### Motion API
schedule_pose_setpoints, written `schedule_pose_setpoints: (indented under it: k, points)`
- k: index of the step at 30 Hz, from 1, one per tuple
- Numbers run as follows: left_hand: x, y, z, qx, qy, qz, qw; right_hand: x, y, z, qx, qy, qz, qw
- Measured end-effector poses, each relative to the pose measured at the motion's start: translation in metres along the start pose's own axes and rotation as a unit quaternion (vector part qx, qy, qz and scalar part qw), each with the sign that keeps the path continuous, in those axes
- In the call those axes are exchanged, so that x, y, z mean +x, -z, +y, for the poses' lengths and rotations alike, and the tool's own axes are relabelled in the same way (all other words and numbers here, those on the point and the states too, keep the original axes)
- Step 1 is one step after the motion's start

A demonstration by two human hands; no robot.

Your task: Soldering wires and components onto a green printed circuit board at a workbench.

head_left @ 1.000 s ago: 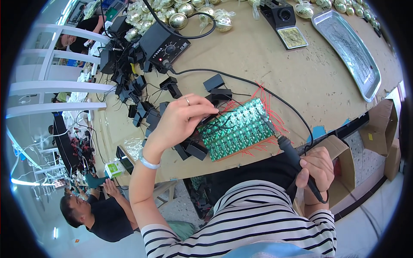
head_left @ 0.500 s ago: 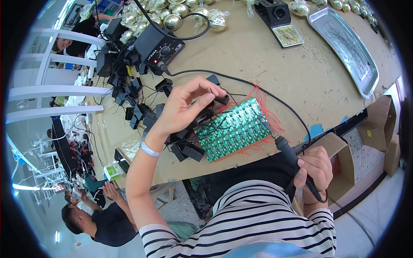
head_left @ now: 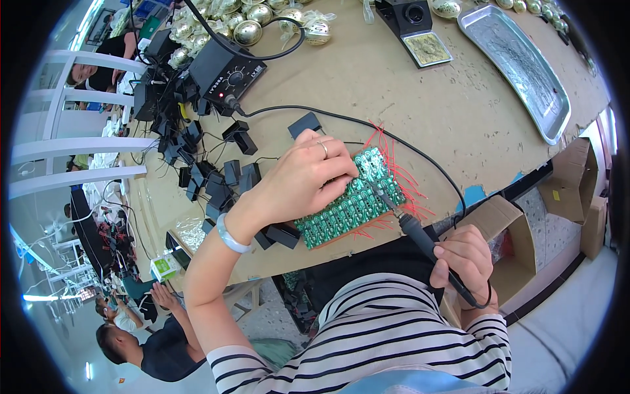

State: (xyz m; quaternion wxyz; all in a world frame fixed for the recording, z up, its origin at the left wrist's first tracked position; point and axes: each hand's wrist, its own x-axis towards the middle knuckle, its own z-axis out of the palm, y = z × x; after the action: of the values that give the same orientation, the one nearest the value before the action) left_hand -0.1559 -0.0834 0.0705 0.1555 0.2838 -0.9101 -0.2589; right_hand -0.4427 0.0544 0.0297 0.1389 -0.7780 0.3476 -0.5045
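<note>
My right hand [head_left: 466,261] is closed around the dark handle of a soldering iron [head_left: 418,233]. The iron's tip reaches the upper right part of a green circuit-board panel [head_left: 344,213], close to my left fingertips. Over that panel, my left hand [head_left: 308,174] is closed in a pinch; whatever its fingers hold is too small or hidden to make out. The back of this hand covers the panel's upper left part. Red wires [head_left: 410,184] stick out along the panel's edges. Just beyond my left hand lies a small black box-shaped part [head_left: 305,125].
Left are a black soldering station [head_left: 226,72] and several black box parts [head_left: 216,190] with wires. Gold round pieces [head_left: 248,31] are heaped behind. Far right stand an iron holder with yellow sponge [head_left: 426,49] and a metal tray [head_left: 518,72]. The iron's cable [head_left: 394,134] crosses the table.
My left hand has moved down and right onto the panel, its fingers turned toward the board. The iron's tip has come nearer to those fingers. The whole view has shifted slightly.
</note>
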Motion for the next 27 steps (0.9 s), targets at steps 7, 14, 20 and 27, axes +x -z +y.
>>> schedule_pose_setpoints:
  k: [7,14,20,27]
  points:
    - [0.000,-0.003,-0.002,0.017,-0.006,-0.004,1.000,0.003,-0.008,0.005,0.004,0.005,0.000,1.000]
    - [0.000,-0.007,0.001,0.031,0.003,0.017,0.999,0.005,-0.011,0.004,-0.027,0.066,-0.018,0.997]
    - [0.000,-0.007,0.001,0.045,0.007,0.014,0.999,0.003,-0.012,0.003,-0.045,0.094,-0.019,0.994]
    - [-0.001,-0.007,0.000,0.056,0.000,0.009,0.998,0.003,0.000,-0.001,-0.041,0.056,-0.015,0.997]
